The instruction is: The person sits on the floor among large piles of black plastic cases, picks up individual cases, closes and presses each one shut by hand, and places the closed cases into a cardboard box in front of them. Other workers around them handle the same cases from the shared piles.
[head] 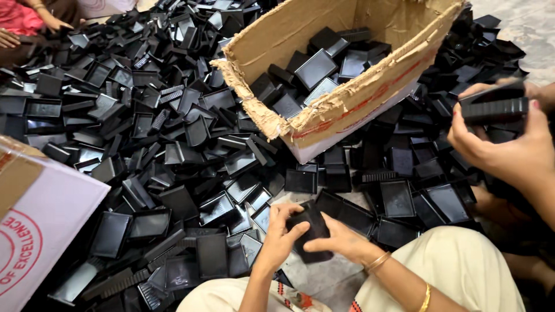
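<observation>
A heap of black plastic trays [144,127] covers the floor [324,277] from the near left to the far right. A torn cardboard box [341,110] lies open in the far middle with more trays inside it. A white carton [40,225] stands at the near left. At the right edge another person's hands [500,138] hold a ribbed black piece [494,104], and a third person's hand [52,23] shows at the far left.

Near the middle, the left hand [280,237] and right hand [341,240] hold one black tray [309,231] between them, each grip closed around it, fingers on its edges, above a small bare patch of floor. Loose trays crowd close on the left and far sides; the wearer's knees hem the near side.
</observation>
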Available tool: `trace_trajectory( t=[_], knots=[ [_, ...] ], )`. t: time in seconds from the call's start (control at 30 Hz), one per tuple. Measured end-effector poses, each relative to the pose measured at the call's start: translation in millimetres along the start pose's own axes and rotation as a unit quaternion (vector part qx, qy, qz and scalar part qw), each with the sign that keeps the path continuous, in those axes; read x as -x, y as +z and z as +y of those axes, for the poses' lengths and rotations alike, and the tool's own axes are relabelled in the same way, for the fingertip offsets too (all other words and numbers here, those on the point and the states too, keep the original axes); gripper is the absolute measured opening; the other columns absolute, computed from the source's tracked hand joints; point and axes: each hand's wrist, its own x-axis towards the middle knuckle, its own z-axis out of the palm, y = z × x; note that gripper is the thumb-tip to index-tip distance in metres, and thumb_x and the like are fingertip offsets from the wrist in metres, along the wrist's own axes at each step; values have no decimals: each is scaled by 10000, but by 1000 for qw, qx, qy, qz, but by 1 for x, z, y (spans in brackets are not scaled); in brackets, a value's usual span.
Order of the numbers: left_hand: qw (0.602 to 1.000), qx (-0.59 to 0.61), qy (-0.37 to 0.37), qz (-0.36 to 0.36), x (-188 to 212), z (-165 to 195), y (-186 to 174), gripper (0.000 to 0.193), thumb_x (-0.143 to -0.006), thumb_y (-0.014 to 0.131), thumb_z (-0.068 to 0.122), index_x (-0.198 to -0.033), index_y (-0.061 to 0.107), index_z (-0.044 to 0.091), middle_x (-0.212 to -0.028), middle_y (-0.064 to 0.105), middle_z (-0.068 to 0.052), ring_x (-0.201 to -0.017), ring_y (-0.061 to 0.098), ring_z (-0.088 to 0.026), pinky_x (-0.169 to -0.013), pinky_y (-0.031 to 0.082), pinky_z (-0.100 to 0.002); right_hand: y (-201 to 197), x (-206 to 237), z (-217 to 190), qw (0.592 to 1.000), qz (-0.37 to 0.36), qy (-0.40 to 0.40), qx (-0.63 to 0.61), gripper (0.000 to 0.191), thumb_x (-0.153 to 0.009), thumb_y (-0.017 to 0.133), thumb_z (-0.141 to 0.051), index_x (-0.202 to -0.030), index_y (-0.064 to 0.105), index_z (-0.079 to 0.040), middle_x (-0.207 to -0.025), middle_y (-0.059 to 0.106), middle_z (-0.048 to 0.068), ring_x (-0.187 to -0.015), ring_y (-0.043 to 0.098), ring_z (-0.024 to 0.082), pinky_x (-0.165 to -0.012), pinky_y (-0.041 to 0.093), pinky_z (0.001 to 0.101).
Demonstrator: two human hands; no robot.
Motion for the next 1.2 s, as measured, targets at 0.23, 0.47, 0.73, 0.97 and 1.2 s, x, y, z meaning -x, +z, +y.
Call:
trace_trajectory(
  t=[0.23, 0.47, 0.73, 0.97, 1.2],
  knots=[
    [966, 107, -81, 222, -15, -28, -23, 278, -951, 676, 206, -1191, 645, 69, -1001, 617, -54, -855, 536, -164, -767, 478, -306, 11, 9, -120, 862, 156, -317, 363, 731, -679, 861, -264, -1300, 565, -16, -1119, 739, 156, -1016, 733, 239, -909, 561, 357],
    [971, -230, -38, 59, -21, -52, 10, 149, -912, 677, 182, -1010, 671, 70, -968, 692, -131, -835, 676, -293, -757, 522, -394, -11, -43, -272, 432, 412, -520, 611, 1004, -806, 886, -361, -1481, 324, 125, -1428, 414, 345, -1309, 436, 474, -1105, 389, 516],
    [926, -331, -29, 178, -47, -68, -15, 203, -899, 638, 98, -1099, 648, 64, -1066, 632, -165, -1059, 600, -375, -879, 490, -472, -27, -54, -64, 668, 242, 17, 704, 630, -875, 623, -590, -1347, 569, -176, -1288, 564, 247, -1049, 640, 434, -808, 570, 513],
    [852, -468, 19, 236, -80, -63, -79, 498, -835, 673, 61, -1299, 529, -48, -1407, 459, -300, -1294, 460, -473, -1039, 436, -492, -49, -66, -21, 664, 296, 17, 686, 428, -841, 683, -469, -1138, 693, -162, -1527, 327, 303, -1111, 584, 502, -914, 551, 492],
    [805, -573, 12, 154, -119, -51, -92, 426, -680, 799, 175, -1042, 640, 14, -1413, 460, -227, -1309, 435, -468, -1024, 370, -526, -60, -57, -45, 674, 271, 22, 687, 341, -731, 824, -340, -976, 708, -133, -1296, 466, 179, -1200, 479, 439, -954, 508, 489]
  ],
)
